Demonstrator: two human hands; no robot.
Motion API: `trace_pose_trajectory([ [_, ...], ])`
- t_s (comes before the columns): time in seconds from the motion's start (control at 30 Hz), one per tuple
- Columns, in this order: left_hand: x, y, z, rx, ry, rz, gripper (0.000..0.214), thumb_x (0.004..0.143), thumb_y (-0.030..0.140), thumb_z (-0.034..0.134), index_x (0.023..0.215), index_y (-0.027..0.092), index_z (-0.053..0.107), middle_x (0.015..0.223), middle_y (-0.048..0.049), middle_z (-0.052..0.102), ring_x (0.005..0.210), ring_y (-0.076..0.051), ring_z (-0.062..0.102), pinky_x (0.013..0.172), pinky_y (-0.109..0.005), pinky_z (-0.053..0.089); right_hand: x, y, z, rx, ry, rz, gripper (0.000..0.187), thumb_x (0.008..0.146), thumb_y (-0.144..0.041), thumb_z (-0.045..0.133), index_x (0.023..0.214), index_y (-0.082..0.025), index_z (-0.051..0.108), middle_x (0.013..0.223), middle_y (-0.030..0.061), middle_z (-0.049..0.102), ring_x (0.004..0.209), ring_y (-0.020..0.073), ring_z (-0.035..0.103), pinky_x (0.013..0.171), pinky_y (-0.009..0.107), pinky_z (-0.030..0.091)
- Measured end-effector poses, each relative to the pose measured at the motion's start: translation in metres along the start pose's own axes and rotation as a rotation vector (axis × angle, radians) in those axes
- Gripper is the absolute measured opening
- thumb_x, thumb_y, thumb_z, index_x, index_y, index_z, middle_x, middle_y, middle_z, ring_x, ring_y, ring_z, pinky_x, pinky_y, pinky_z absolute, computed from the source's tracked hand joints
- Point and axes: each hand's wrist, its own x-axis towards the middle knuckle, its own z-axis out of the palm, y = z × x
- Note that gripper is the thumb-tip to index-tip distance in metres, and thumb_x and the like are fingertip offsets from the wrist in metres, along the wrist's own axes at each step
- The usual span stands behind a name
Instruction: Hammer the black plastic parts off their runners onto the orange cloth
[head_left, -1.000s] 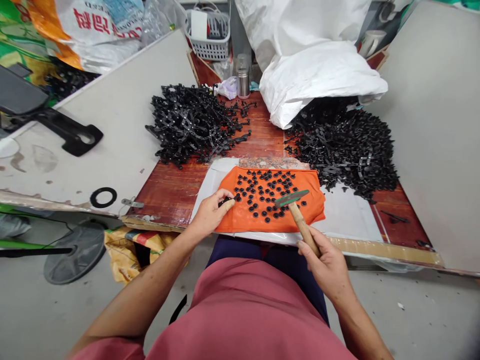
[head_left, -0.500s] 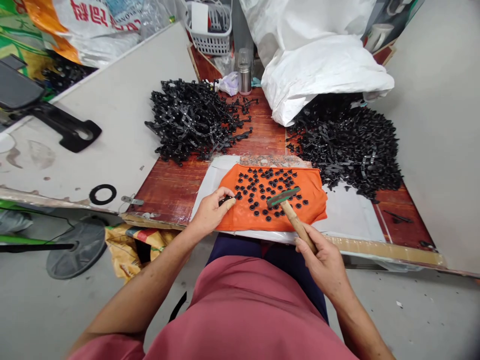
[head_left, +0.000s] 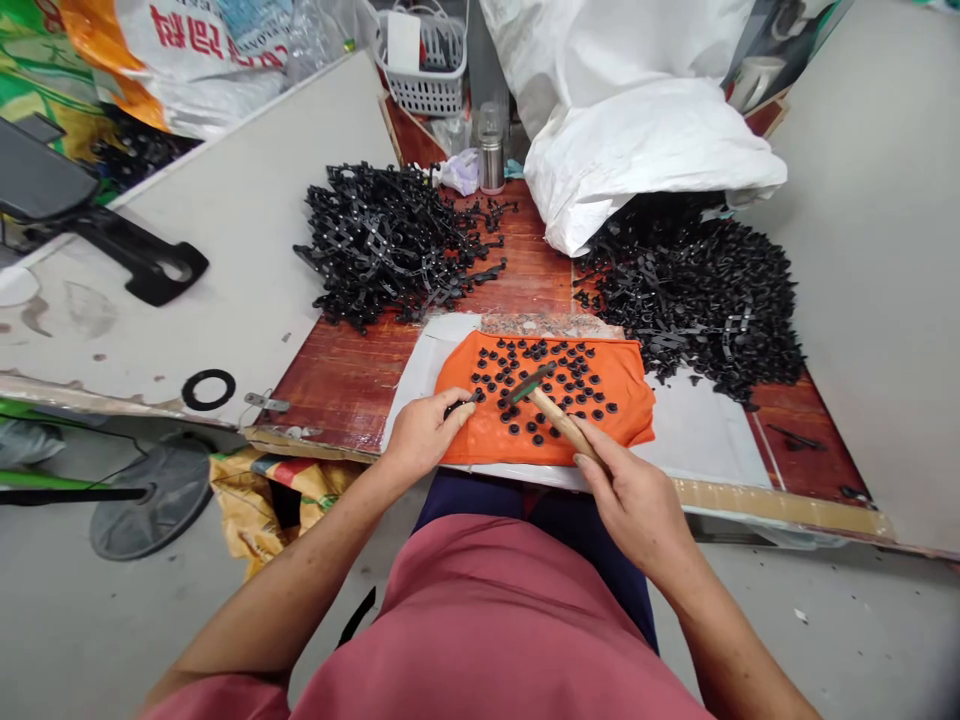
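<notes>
My left hand (head_left: 420,432) is closed in a pinch at the left side of an orange cloth (head_left: 487,447). Between its thumb and fingers shows a small black plastic piece (head_left: 452,408), partly covered by them. My right hand (head_left: 637,500) is wrapped round the wooden handle of a hammer (head_left: 559,412). The narrow dark head, with green along one side, is over the cloth, right of my left fingertips; whether it touches anything I cannot tell. Many small round black parts (head_left: 538,440) with short stems are spread across the cloth.
Heaps of black plastic pieces lie at the left (head_left: 382,245) and right (head_left: 712,290). A white sack (head_left: 645,150) overhangs the right heap. Behind stand a steel flask (head_left: 491,165) and a grey basket (head_left: 426,92). A black ring (head_left: 208,374) lies on the left board.
The hammer has moved left, its head now closer to my left hand. My left hand still pinches the black piece, shifted only slightly.
</notes>
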Motion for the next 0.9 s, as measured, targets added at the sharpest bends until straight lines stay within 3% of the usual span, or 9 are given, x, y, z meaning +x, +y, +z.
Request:
trace_pose_trajectory([
  [0.1, 0.001, -0.001, 0.0, 0.005, 0.006, 0.016, 0.034, 0.096, 0.046, 0.053, 0.109, 0.026, 0.077, 0.11, -0.0042, 0.08, 0.101, -0.026, 0.073, 0.087, -0.032, 0.051, 0.015, -0.014, -0.005, -0.186, -0.013, -0.105, 0.049, 0.105, -0.026, 0.045, 0.153, -0.029, 0.052, 0.13, 0.008, 0.074, 0.101, 0.024, 0.076, 0.081, 0.034, 0.062],
  [0.23, 0.005, -0.003, -0.002, -0.002, -0.032, 0.028, 0.037, 0.096, 0.046, 0.052, 0.111, 0.025, 0.078, 0.116, -0.0048, 0.08, 0.106, -0.027, 0.072, 0.091, -0.034, 0.051, 0.028, -0.032, -0.005, -0.269, 0.051, -0.198, 0.053, 0.107, -0.025, 0.041, 0.159, -0.029, 0.045, 0.117, 0.0087, 0.076, 0.091, 0.0213, 0.075, 0.083, 0.031, 0.06],
  [0.3, 0.007, -0.003, -0.004, -0.009, -0.058, 0.033, 0.036, 0.096, 0.046, 0.052, 0.109, 0.025, 0.079, 0.114, -0.0046, 0.08, 0.104, -0.027, 0.073, 0.089, -0.033, 0.051, 0.032, -0.038, -0.001, -0.34, 0.055, -0.202, 0.055, 0.106, -0.023, 0.042, 0.161, -0.029, 0.043, 0.107, 0.0091, 0.076, 0.083, 0.0197, 0.073, 0.078, 0.028, 0.059],
  [0.43, 0.01, -0.003, -0.006, 0.009, -0.068, 0.042, 0.032, 0.095, 0.043, 0.054, 0.106, 0.026, 0.08, 0.106, -0.0038, 0.081, 0.096, -0.026, 0.073, 0.087, -0.032, 0.051, 0.036, -0.041, 0.007, -0.544, -0.094, -0.214, 0.062, 0.1, -0.014, 0.044, 0.161, -0.029, 0.043, 0.098, 0.0065, 0.074, 0.066, 0.0168, 0.067, 0.057, 0.025, 0.051],
  [0.57, 0.009, -0.001, -0.003, 0.03, -0.068, 0.044, 0.031, 0.095, 0.042, 0.054, 0.106, 0.027, 0.08, 0.104, -0.0036, 0.081, 0.093, -0.025, 0.073, 0.082, -0.031, 0.05, 0.035, -0.04, 0.008, -0.572, -0.008, -0.214, 0.06, 0.102, -0.017, 0.043, 0.161, -0.029, 0.041, 0.098, 0.0069, 0.074, 0.07, 0.017, 0.068, 0.057, 0.025, 0.049],
  [0.67, 0.008, 0.001, -0.003, 0.071, -0.08, 0.041, 0.033, 0.097, 0.044, 0.053, 0.109, 0.027, 0.078, 0.105, -0.0041, 0.081, 0.093, -0.025, 0.073, 0.082, -0.031, 0.05, 0.035, -0.042, 0.009, -0.624, -0.094, -0.197, 0.065, 0.099, -0.012, 0.044, 0.161, -0.028, 0.04, 0.1, 0.0068, 0.075, 0.063, 0.0173, 0.068, 0.052, 0.027, 0.046],
  [0.77, 0.007, 0.0, -0.018, 0.098, -0.134, 0.089, 0.04, 0.102, 0.045, 0.044, 0.126, 0.029, 0.071, 0.115, -0.0042, 0.078, 0.103, -0.025, 0.071, 0.089, -0.031, 0.051, 0.04, -0.044, 0.009, -0.658, -0.192, -0.179, 0.068, 0.097, -0.011, 0.046, 0.162, -0.029, 0.038, 0.101, 0.0067, 0.075, 0.064, 0.0189, 0.069, 0.05, 0.027, 0.045],
  [0.83, 0.008, -0.004, -0.039, 0.154, -0.152, 0.195, 0.045, 0.105, 0.041, 0.037, 0.14, 0.03, 0.064, 0.124, -0.0053, 0.074, 0.112, -0.024, 0.066, 0.098, -0.033, 0.049, 0.044, -0.041, 0.006, -0.663, -0.2, -0.18, 0.068, 0.098, -0.014, 0.047, 0.163, -0.031, 0.035, 0.101, 0.0065, 0.076, 0.068, 0.0196, 0.07, 0.052, 0.027, 0.045],
  [0.9, 0.01, -0.007, -0.061, 0.278, -0.144, 0.333, 0.044, 0.104, 0.034, 0.039, 0.141, 0.031, 0.064, 0.126, -0.0078, 0.069, 0.115, -0.025, 0.062, 0.105, -0.038, 0.046, 0.049, -0.036, 0.004, -0.655, -0.197, -0.206, 0.066, 0.099, -0.017, 0.048, 0.162, -0.033, 0.036, 0.1, 0.0063, 0.076, 0.069, 0.0199, 0.07, 0.053, 0.027, 0.044],
])
